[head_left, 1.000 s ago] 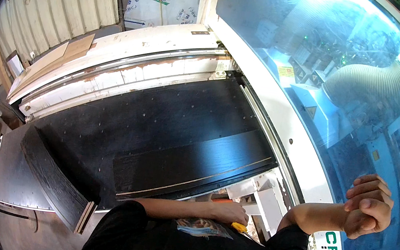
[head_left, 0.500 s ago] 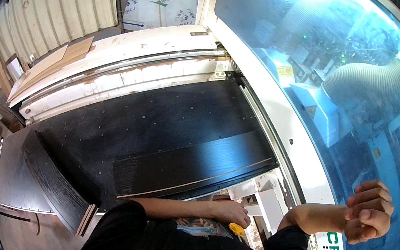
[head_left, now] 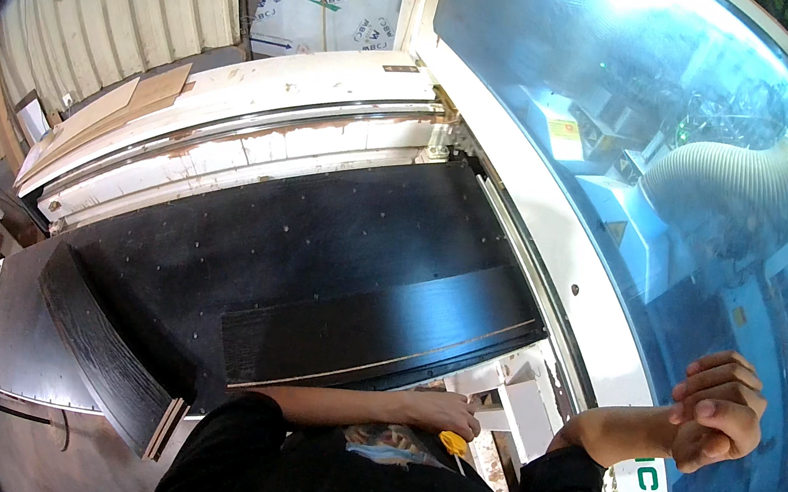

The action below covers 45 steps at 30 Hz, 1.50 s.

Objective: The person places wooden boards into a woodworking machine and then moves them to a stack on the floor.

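Note:
My left forearm lies across my front, along the near edge of a long black panel (head_left: 373,328). My left hand (head_left: 444,413) is closed, its fingers curled down and their tips hidden. Just below it is a yellow piece (head_left: 453,443); whether the hand grips anything cannot be seen. Raised at the right, before the blue see-through cover (head_left: 664,311), my right hand (head_left: 718,413) is curled into a loose fist with nothing showing in it. The panel lies flat on the dark machine table (head_left: 317,226), a pale strip along its near edge.
At the left, a stack of black boards (head_left: 107,348) with pale ends lies slanted over the table edge. A white rail beam (head_left: 248,142) runs along the back, with thin brown sheets (head_left: 145,99) on it. A ribbed hose (head_left: 736,182) shows behind the cover.
The view has shifted slightly. My right hand stays raised and curled, and my left hand keeps its place by the yellow piece. The panel and stacked boards lie as before.

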Motion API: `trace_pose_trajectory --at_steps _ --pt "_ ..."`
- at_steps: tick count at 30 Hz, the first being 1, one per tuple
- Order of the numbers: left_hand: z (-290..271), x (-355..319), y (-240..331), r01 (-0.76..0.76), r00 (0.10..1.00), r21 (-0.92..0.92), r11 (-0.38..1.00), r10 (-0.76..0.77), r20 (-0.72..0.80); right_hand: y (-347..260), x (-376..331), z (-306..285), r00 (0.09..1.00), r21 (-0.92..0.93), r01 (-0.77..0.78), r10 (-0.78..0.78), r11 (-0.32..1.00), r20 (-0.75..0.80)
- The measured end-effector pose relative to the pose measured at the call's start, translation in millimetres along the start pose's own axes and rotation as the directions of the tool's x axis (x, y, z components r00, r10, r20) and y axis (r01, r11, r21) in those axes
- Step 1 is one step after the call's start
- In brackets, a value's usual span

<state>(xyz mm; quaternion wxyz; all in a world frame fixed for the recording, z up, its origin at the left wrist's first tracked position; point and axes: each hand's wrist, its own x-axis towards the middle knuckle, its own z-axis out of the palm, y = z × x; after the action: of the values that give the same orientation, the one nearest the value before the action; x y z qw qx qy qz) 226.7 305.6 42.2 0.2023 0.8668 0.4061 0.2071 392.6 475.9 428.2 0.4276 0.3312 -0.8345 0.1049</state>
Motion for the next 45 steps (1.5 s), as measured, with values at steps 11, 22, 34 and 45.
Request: trace_pose_trajectory --at_steps 11,22,34,45 --pt "16 -43 -23 0.108 0.993 0.059 0.992 -0.105 -0.049 -14 2 1 0.994 -0.137 -0.087 0.077 0.987 -0.08" --pt "-19 -4 4 -0.013 0.998 0.052 0.999 0.016 -0.053 -14 -2 -13 0.997 -0.084 -0.048 0.052 0.995 0.051" --pt "-8 -32 -4 0.042 0.99 0.099 0.994 -0.028 -0.136 -17 -8 -21 0.992 -0.086 -0.065 0.073 0.994 0.101" --pt "-36 4 22 -0.003 0.997 0.146 0.989 0.013 -0.072 -20 -9 -22 0.989 -0.048 -0.093 0.098 0.995 0.114"
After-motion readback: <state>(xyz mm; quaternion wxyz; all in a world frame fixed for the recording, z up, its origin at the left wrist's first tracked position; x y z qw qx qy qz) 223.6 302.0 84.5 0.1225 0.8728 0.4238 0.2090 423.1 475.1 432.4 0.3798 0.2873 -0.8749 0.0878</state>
